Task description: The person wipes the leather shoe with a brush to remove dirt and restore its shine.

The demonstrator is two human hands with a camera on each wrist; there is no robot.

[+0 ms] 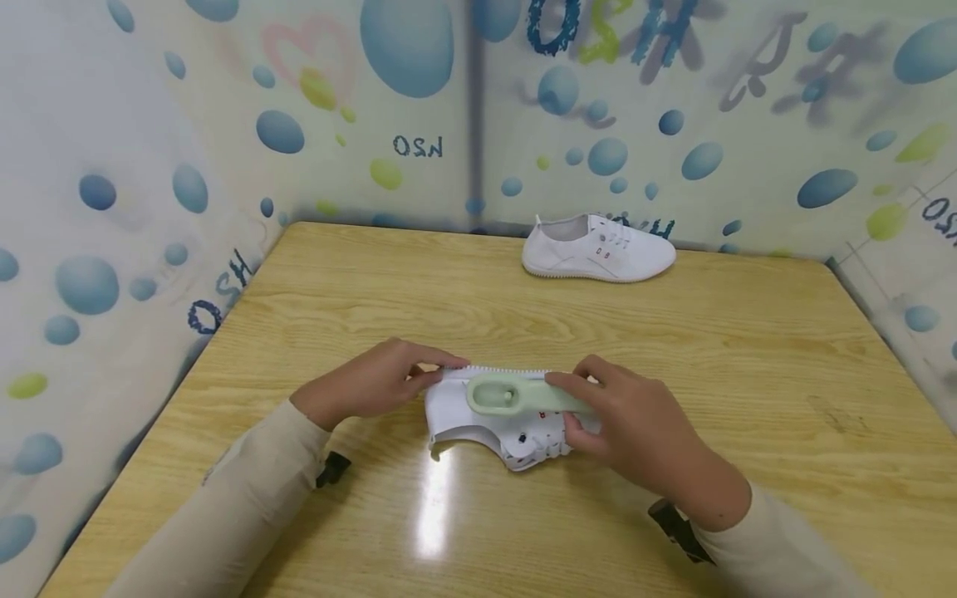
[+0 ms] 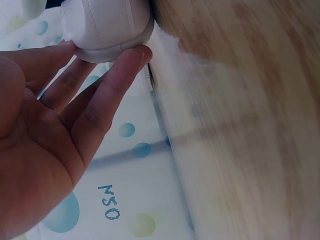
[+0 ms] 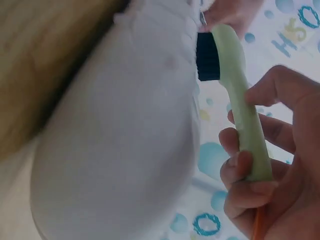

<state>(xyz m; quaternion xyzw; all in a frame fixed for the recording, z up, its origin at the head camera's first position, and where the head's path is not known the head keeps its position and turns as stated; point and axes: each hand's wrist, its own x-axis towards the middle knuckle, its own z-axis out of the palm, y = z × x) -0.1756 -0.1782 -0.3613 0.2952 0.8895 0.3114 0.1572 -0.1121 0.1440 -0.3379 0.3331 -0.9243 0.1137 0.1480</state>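
Note:
A white lace-up shoe point(image 1: 449, 411) lies on its side on the table, its sole edge toward the back and its opening toward me. My left hand point(image 1: 377, 382) holds it by the heel; the left wrist view shows thumb and fingers against the rounded heel point(image 2: 112, 30). My right hand point(image 1: 646, 423) grips the handle of a light green brush point(image 1: 534, 395), laid along the upper side of the shoe. Dark bristles point(image 3: 207, 57) meet the shoe's side in the right wrist view. The toe is partly hidden behind my right hand in the head view.
A second white shoe point(image 1: 598, 253) stands upright at the back of the wooden table point(image 1: 374, 291), toe pointing right. Walls point(image 1: 336, 183) with blue and green dots border the table at the back and both sides. Dark straps point(image 1: 332, 469) show at my wrists.

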